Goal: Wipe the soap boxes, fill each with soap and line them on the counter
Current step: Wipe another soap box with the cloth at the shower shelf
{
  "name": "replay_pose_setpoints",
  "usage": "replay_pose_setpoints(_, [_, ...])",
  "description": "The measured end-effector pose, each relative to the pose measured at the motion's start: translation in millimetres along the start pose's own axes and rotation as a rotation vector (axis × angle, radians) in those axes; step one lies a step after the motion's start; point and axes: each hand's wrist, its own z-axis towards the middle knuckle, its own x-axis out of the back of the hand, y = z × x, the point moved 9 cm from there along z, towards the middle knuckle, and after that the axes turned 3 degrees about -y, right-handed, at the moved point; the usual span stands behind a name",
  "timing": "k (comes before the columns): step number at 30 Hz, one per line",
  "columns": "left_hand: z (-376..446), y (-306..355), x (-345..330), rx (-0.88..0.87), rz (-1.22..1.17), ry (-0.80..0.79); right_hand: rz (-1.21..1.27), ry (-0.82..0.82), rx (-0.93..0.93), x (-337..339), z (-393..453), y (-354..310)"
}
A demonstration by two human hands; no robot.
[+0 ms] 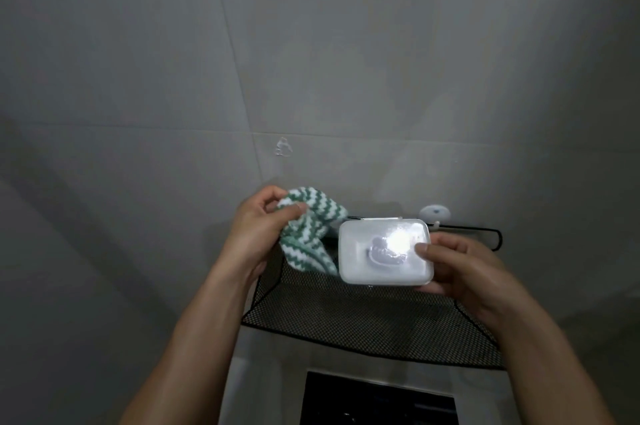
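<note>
Right now, holding a white soap box point(385, 252) lid-up in right hand point(460, 272) above black mesh shelf point(363, 324), thumb on lid; pinching striped cloth point(304, 230) in left hand point(258, 220) just beside. Could slip free under hard wiping, given that shallow one-handed grip on smooth plastic

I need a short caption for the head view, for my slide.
Left hand holds a green-and-white cloth beside a closed white soap box held in the right hand, above a black mesh shelf.
</note>
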Motion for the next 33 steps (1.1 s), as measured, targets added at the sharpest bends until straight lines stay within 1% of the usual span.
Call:
replay_pose_setpoints(2, [5.8, 8.3, 12.3, -0.047, -0.014, 0.055, 0.012, 0.015, 0.005, 3.7, 0.2, -1.8])
replay_pose_setpoints(5, [10.0, 15.2, 4.4, -0.061, 0.05, -0.005, 0.022, 0.02, 0.022, 2.0, 1.5, -4.9])
replay_pose_setpoints(7, [10.2, 13.2, -15.3, -0.052, 0.163, -0.108, 0.015, 0.01, 0.03, -3.9, 2.8, -5.8])
replay_pose_setpoints(10, [4.4, 10.9, -48.8, -0.019, 0.304, -0.352, 0.02, -0.005, 0.04, -10.9, 3.2, -7.9])
replay_pose_setpoints(12, [3.0, 11.1, -57.3, 0.021, 0.287, -0.457, 0.034, -0.011, 0.053, -11.3, 2.8, -11.2])
replay_pose_setpoints(14, [2.9, 15.2, -60.0, -0.004, 0.306, -0.502, 0.032, -0.024, 0.069, -10.8, 2.5, -14.7])
replay_pose_setpoints(17, [3.2, 19.4, -59.8, -0.07, 0.408, -0.442, 0.033, -0.009, 0.09, -8.4, 2.9, -16.6])
replay_pose_setpoints(22, [-5.5, 14.8, -54.4, -0.183, 0.476, -0.16, 0.084, 0.071, 0.096, 0.2, 4.4, -12.1])
replay_pose_setpoints(26, [-27.3, 14.6, -62.9, -0.301, 0.642, -0.011, 0.158, 0.147, 0.103, 6.8, 6.1, -9.2])
replay_pose_setpoints(29, [-46.3, 17.7, -75.9, -0.393, 0.716, 0.013, 0.203, 0.177, 0.089, 9.6, 8.3, -9.1])
replay_pose_setpoints(33, [-47.9, 30.9, -76.5, -0.452, 0.809, 0.068, 0.17, 0.152, 0.082, 5.6, 8.5, -12.2])
